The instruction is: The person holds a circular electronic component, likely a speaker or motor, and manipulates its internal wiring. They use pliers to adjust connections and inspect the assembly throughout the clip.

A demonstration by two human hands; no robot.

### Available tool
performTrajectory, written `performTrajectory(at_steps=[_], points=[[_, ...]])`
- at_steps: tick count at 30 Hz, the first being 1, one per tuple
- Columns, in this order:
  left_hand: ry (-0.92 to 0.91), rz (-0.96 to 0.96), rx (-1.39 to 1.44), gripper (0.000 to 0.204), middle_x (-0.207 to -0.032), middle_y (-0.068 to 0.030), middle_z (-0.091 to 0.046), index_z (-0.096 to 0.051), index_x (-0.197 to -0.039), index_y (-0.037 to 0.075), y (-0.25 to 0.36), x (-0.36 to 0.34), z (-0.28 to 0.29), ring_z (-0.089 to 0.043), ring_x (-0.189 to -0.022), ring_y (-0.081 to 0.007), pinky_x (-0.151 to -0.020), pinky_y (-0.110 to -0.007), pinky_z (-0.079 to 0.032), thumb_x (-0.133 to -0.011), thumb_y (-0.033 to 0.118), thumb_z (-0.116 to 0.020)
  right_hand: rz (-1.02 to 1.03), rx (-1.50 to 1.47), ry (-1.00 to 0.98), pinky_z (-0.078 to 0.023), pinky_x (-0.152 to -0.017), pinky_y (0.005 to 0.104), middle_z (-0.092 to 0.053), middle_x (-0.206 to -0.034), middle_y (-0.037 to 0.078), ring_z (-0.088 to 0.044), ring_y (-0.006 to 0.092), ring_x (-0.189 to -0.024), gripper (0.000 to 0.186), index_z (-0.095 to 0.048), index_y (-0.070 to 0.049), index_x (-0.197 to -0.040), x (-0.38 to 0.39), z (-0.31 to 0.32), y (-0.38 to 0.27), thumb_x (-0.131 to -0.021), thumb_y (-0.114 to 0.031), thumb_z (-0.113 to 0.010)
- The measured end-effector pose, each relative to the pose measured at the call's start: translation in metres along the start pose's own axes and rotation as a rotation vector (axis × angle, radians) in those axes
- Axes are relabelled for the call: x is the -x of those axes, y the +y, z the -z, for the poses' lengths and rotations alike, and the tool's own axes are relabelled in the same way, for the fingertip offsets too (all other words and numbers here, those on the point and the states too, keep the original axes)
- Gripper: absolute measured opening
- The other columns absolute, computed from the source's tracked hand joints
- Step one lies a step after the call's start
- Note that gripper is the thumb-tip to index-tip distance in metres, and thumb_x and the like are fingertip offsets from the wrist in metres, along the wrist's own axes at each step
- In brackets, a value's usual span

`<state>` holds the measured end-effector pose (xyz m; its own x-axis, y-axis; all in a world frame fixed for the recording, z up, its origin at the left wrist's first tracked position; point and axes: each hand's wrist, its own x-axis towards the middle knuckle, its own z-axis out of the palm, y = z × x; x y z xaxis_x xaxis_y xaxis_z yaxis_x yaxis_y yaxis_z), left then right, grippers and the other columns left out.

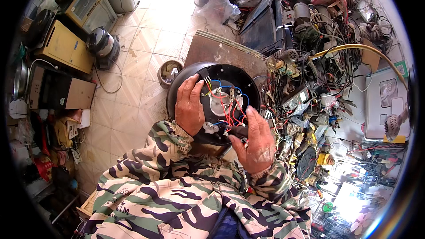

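Note:
A black round appliance housing (254, 89) lies open side up in front of me, its inside showing red, blue and yellow wires (230, 117) and pale round fittings (218, 105). Over its left rim lies my left hand (189, 106), fingers stretched out together, fingertips beside a black connector block (204, 73) with coloured wires coming from it. At the lower right rim, my right hand (256, 144) closes thumb and fingers about a dark elongated piece (239, 131). That piece reaches in among the wire ends; its exact kind cannot be made out.
Beneath the housing is a brown board-topped surface (203, 46). Tangled cables and parts (327, 53) heap up on the right. A small round bin (169, 71) stands at the housing's left. Further left are an electric cooker (101, 42) and boxy appliances (66, 46) along the tiled floor (137, 71).

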<state>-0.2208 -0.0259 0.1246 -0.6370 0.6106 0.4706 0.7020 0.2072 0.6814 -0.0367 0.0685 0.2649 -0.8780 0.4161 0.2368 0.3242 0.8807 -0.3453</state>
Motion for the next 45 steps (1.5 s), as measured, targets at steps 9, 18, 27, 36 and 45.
performTrajectory(at_steps=[9,18,27,36,45], points=[[-0.035,0.004,-0.025,0.052,-0.153,-0.0225,-0.055,-0.061,-0.140,-0.003,0.002,-0.001,-0.001,-0.049,-0.144,-0.0442,-0.122,-0.052,-0.038,-0.090,-0.010,-0.057,-0.028,0.054,0.071,-0.058,-0.072,0.0424,-0.066,-0.105,0.018,-0.069,0.0324,-0.088,0.066,-0.060,0.000,-0.144,0.008,-0.006,0.005,-0.086,-0.017,-0.086],[-0.043,-0.153,-0.001,0.044,-0.137,-0.0224,-0.062,-0.067,-0.129,0.000,0.027,-0.005,0.012,-0.059,-0.127,-0.0424,-0.110,-0.050,-0.048,-0.085,-0.003,-0.070,-0.200,0.015,-0.142,-0.059,-0.086,0.0456,-0.065,-0.122,0.024,-0.069,0.0407,-0.104,0.077,-0.051,0.006,-0.148,0.028,-0.015,0.013,-0.086,-0.024,-0.087],[-0.373,-0.112,0.449,0.046,-0.112,-0.0176,-0.072,-0.068,-0.126,0.001,0.061,0.044,-0.019,-0.071,-0.100,-0.0387,-0.088,-0.045,-0.060,-0.082,0.009,-0.079,-0.082,0.155,-0.263,-0.059,-0.073,0.0406,-0.069,-0.109,0.013,-0.070,0.0310,-0.096,0.046,-0.065,0.000,-0.130,0.013,0.004,0.001,-0.086,-0.011,-0.074],[-0.375,-0.080,0.405,0.043,-0.110,-0.0141,-0.073,-0.067,-0.128,0.004,0.064,0.044,-0.015,-0.072,-0.100,-0.0349,-0.083,-0.043,-0.060,-0.087,0.010,-0.077,-0.091,0.299,-0.229,-0.054,-0.057,0.0393,-0.059,-0.084,0.008,-0.069,0.0265,-0.069,0.034,-0.068,-0.006,-0.118,0.005,0.013,0.005,-0.094,-0.028,-0.079],[-0.382,-0.066,0.407,0.046,-0.110,-0.0162,-0.073,-0.067,-0.127,0.003,0.060,0.047,-0.017,-0.071,-0.100,-0.0366,-0.084,-0.045,-0.060,-0.083,0.007,-0.079,-0.048,0.279,-0.217,-0.050,-0.059,0.0413,-0.061,-0.073,0.008,-0.066,0.0291,-0.067,0.040,-0.066,-0.006,-0.092,-0.002,0.021,0.007,-0.082,-0.038,-0.089]])
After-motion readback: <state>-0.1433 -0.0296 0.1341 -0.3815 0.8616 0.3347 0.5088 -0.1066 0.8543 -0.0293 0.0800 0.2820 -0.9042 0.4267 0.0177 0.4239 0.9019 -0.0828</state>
